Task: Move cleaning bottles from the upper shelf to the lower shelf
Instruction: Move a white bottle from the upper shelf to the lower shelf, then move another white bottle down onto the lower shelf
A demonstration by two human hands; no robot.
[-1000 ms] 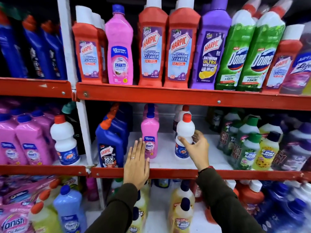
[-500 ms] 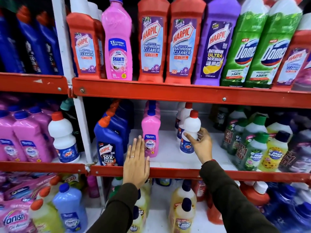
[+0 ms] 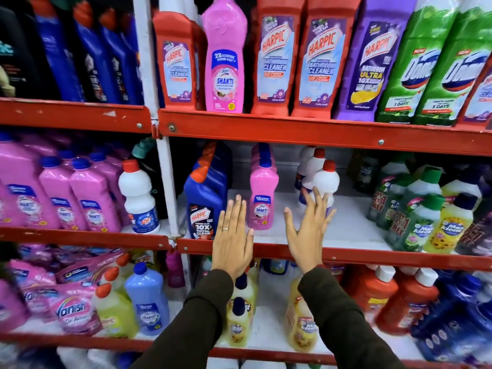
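The upper shelf (image 3: 292, 131) carries red Harpic bottles (image 3: 274, 62), a tall pink Shakti bottle (image 3: 225, 65), a purple Harpic bottle (image 3: 372, 65) and green Domex bottles (image 3: 420, 67). On the lower shelf (image 3: 359, 257) stand a blue Harpic bottle (image 3: 205, 206), a small pink Shakti bottle (image 3: 263, 198) and white bottles with red caps (image 3: 327, 179). My left hand (image 3: 233, 241) is flat and open in front of the lower shelf edge. My right hand (image 3: 307, 233) is open with fingers spread, just in front of the white bottles, holding nothing.
A white upright post (image 3: 159, 145) divides the shelving. Green and yellow Max Kleen bottles (image 3: 426, 225) fill the lower shelf's right side. Pink bottles (image 3: 80, 201) and a white Rin bottle (image 3: 139, 198) stand left of the post. Yellow bottles (image 3: 300, 323) stand on the shelf below.
My right hand has let go of the white red-capped bottle, which now stands on the lower shelf, and has pulled back open. My left hand has barely moved.
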